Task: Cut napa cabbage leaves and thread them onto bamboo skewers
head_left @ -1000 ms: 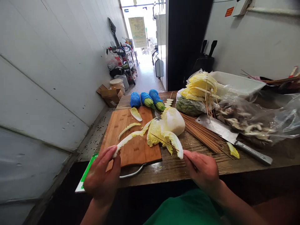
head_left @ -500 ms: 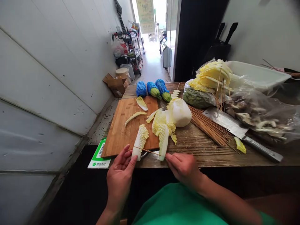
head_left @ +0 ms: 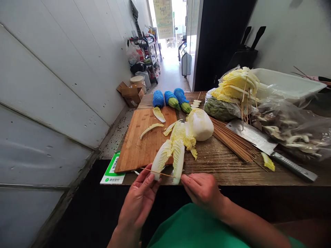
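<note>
A thin bamboo skewer [head_left: 165, 174] runs across two pale napa cabbage leaves close to the table's front edge. My left hand [head_left: 141, 196] is closed on the base of the left cabbage leaf [head_left: 160, 158], thumb in front and fingers behind. Past that leaf, the skewer's tip sticks out to the left. At the base of the right cabbage leaf [head_left: 178, 160], my right hand [head_left: 201, 187] pinches the skewer's other end, which its fingers hide. Just beyond are loose yellow leaves and a cut napa cabbage head [head_left: 200, 124].
Two loose leaf strips lie on the wooden cutting board [head_left: 129, 151]. Zucchini in blue foam nets [head_left: 172, 100] line its far side. To the right are a bundle of skewers [head_left: 232, 141], a cleaver [head_left: 254, 137], skewered cabbage [head_left: 239, 82] and bagged mushrooms [head_left: 294, 134].
The left leaf has come rightward along the skewer, nearer the right leaf, and the skewer's tip now reaches farther past it. My left hand has moved right with the leaf.
</note>
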The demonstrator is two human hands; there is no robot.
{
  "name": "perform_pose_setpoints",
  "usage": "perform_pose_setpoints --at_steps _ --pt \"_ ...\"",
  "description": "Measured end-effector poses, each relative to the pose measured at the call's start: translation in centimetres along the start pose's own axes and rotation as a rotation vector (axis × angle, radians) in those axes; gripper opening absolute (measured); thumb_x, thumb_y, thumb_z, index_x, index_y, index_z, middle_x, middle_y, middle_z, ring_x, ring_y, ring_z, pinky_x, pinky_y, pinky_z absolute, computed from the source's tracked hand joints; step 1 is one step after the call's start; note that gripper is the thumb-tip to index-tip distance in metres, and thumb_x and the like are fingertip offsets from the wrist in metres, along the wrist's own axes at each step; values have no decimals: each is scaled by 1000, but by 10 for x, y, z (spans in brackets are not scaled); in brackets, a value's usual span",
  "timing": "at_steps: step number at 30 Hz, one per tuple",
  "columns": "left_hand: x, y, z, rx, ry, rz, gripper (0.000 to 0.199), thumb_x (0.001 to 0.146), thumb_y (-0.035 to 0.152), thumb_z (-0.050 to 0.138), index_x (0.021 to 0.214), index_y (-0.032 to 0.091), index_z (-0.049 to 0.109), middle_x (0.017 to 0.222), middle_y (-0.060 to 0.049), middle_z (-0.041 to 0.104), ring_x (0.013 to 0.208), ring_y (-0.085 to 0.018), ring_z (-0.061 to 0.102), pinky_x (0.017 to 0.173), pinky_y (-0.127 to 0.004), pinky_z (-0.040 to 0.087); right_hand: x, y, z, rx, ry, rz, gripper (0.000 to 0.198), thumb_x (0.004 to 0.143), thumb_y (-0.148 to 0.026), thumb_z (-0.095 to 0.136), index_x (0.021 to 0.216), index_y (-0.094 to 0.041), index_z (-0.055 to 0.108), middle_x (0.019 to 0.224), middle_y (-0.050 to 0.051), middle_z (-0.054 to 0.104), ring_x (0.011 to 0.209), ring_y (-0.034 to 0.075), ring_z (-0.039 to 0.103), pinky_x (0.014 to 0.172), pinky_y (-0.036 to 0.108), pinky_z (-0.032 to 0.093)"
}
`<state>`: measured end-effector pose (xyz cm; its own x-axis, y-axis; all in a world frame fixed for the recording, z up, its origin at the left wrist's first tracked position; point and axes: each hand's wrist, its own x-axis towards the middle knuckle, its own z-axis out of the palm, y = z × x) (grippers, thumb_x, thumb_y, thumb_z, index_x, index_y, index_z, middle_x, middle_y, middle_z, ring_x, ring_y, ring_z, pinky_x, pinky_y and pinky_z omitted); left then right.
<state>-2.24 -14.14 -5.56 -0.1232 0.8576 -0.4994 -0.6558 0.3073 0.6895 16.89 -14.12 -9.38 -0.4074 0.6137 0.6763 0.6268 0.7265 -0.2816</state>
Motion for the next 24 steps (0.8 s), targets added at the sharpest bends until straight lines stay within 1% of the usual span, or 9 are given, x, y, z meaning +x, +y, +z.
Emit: perform_pose_setpoints --at_steps 2,5,8,11,13,16,18,19,24 --pt "-6 -4 2 -94 23 -46 30 74 -1 55 95 19 66 96 -6 70 81 -15 66 77 -27 55 3 -4 -1 38 58 -39 17 86 -10 49 99 -11 58 62 2 64 51 11 55 48 25 37" --pt "-10 -11 3 -176 88 -57 33 78 -3 49 94 21 65 95 -5 70 84 -14 67 78 -26 55 7 -7 -2 65 117 -80 24 85 -9 49 107 -11 56 68 3 68 53 11 57 47 25 38" --pt "-8 -16 2 -181 150 -23 33 79 -3 47 97 19 64 91 -5 71 83 -14 67 76 -24 56 12 -8 -1 70 146 -133 28 85 -10 49 112 -10 55 77 6 70 57 12 60 46 26 39" --pt "-5 -19 2 -142 166 -14 30 78 -3 49 97 17 63 88 -7 71 81 -15 68 74 -24 56 20 -9 1 78 166 -199 27 86 -12 49 112 -9 54 82 7 70 61 13 61 48 27 39" --pt "-5 -20 2 -132 156 -17 28 78 -3 51 94 16 63 87 -7 71 82 -16 68 75 -24 56 26 -10 5 66 130 -192 24 87 -13 46 110 -10 55 78 6 69 60 12 59 49 27 38" --pt "-6 -20 2 -140 147 -21 25 77 -4 52 90 14 63 88 -8 70 83 -16 68 78 -25 56 32 -11 14 -5 -40 -100 18 90 -15 40 93 -14 58 64 1 63 54 13 54 48 27 33" --pt "-6 -20 2 -149 155 -18 24 77 -4 51 89 13 63 89 -8 70 82 -15 68 78 -25 56 32 -12 19 -51 -147 -50 19 91 -16 40 81 -16 56 59 0 57 51 13 51 47 28 30" --pt "-6 -19 1 -156 160 -14 25 77 -5 51 89 13 63 90 -8 70 82 -15 68 78 -25 56 30 -12 21 -65 -176 -36 20 91 -15 40 78 -17 55 58 -1 56 50 13 50 47 28 28" --pt "-5 -20 1 -196 183 -15 27 78 -6 49 92 14 62 91 -8 70 83 -14 67 76 -22 56 22 -14 27 -81 -175 -6 18 91 -14 38 83 -16 55 60 -1 56 52 13 49 48 28 28"
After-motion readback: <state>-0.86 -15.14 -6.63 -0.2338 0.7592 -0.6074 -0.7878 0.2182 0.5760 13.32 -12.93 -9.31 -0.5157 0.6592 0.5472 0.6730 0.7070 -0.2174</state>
